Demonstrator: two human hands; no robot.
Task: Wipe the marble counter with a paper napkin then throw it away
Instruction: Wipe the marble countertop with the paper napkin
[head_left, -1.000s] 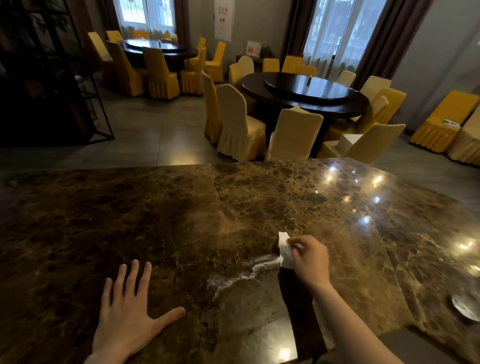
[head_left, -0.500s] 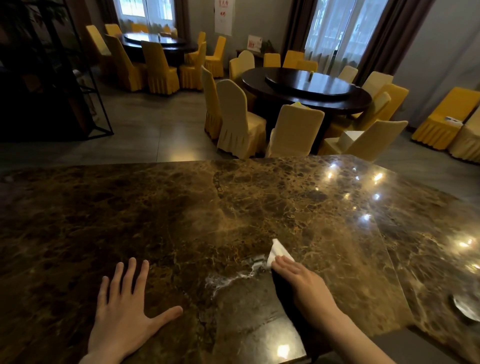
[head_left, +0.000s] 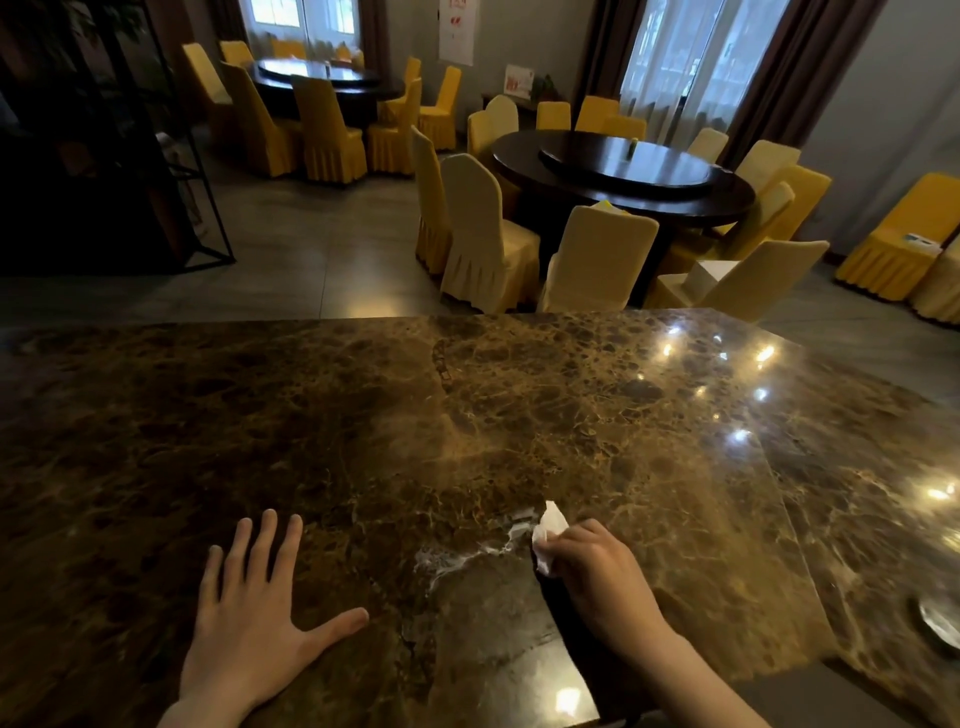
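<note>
A glossy brown marble counter (head_left: 363, 441) fills the lower half of the view. My right hand (head_left: 597, 571) presses a crumpled white paper napkin (head_left: 549, 525) onto the counter, fingers closed on it, with most of the napkin hidden under the fingers. Just left of the napkin a whitish wet streak (head_left: 467, 556) lies on the marble. My left hand (head_left: 254, 623) rests flat on the counter to the left, palm down and fingers spread, holding nothing.
A shiny round object (head_left: 940, 623) sits at the counter's right edge. Beyond the far edge stand a dark round table (head_left: 623, 171) ringed by yellow covered chairs (head_left: 483, 239), a second table (head_left: 317, 78) further back, and a black metal rack (head_left: 197, 171) at left.
My right hand has slid the napkin toward me and leftward along the wet streak. The left hand stays flat in place.
</note>
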